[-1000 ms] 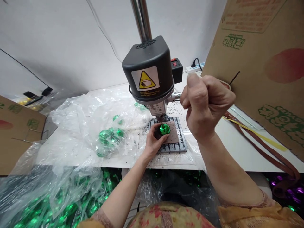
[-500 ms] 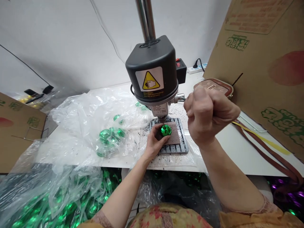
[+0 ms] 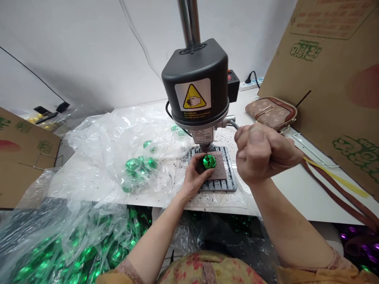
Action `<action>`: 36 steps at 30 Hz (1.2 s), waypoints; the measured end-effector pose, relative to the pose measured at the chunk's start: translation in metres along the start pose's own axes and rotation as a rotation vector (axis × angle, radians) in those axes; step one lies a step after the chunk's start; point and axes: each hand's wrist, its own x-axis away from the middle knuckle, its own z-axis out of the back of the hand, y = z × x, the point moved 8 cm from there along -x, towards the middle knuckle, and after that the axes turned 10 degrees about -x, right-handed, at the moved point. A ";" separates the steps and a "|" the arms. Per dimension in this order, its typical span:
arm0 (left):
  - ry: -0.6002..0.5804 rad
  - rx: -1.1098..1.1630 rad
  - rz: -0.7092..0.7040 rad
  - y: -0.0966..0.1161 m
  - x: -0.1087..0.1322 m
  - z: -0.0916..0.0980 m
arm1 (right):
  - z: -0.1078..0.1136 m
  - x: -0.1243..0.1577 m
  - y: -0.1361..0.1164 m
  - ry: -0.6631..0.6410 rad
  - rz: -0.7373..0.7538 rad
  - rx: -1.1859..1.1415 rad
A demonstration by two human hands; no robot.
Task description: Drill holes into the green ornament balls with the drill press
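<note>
A shiny green ball (image 3: 209, 161) with a dark hole on top is pinched between the thumb and fingers of my left hand (image 3: 195, 170). It rests on a flat brown board (image 3: 220, 167) over the grooved metal base (image 3: 229, 185). Right above it is the chuck of a black drill press (image 3: 197, 79), its bit at the ball's top. My right hand (image 3: 263, 152) is closed in a fist around the drill press lever (image 3: 233, 124), most of which the fingers hide.
Clear plastic (image 3: 97, 138) with several green balls (image 3: 140, 165) lies left of the base. More green balls (image 3: 85, 252) fill a bag below the table edge. A patterned purse (image 3: 271, 112) and a cardboard box (image 3: 328, 79) stand right. Dark shavings litter the table (image 3: 296, 197).
My right hand has come down with the lever, uncovering more of the purse. The bit now meets the ball's top. My left hand keeps its hold, and the view has shifted slightly.
</note>
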 end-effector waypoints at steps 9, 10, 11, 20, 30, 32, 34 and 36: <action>-0.008 0.013 0.000 -0.001 0.000 0.000 | 0.003 0.004 -0.003 0.009 0.076 0.001; -0.009 0.013 -0.001 -0.001 0.000 -0.001 | 0.003 0.004 -0.003 -0.006 0.083 -0.004; -0.008 0.013 -0.001 0.000 0.000 -0.001 | 0.002 0.005 -0.004 -0.023 0.092 -0.012; 0.019 -0.002 0.015 -0.001 0.001 0.000 | 0.007 0.013 -0.005 -0.058 0.135 -0.013; 0.281 -0.317 -0.093 0.029 0.031 0.017 | -0.021 -0.040 0.005 0.061 -0.213 0.043; 0.242 -0.402 -0.281 0.046 0.058 0.007 | -0.021 -0.043 0.006 0.052 -0.183 0.009; 0.056 -0.470 -0.522 0.062 0.089 -0.020 | -0.020 -0.043 0.006 0.050 -0.148 -0.037; -0.185 -0.590 -0.765 0.073 0.123 -0.053 | -0.020 -0.041 0.006 0.047 -0.145 -0.049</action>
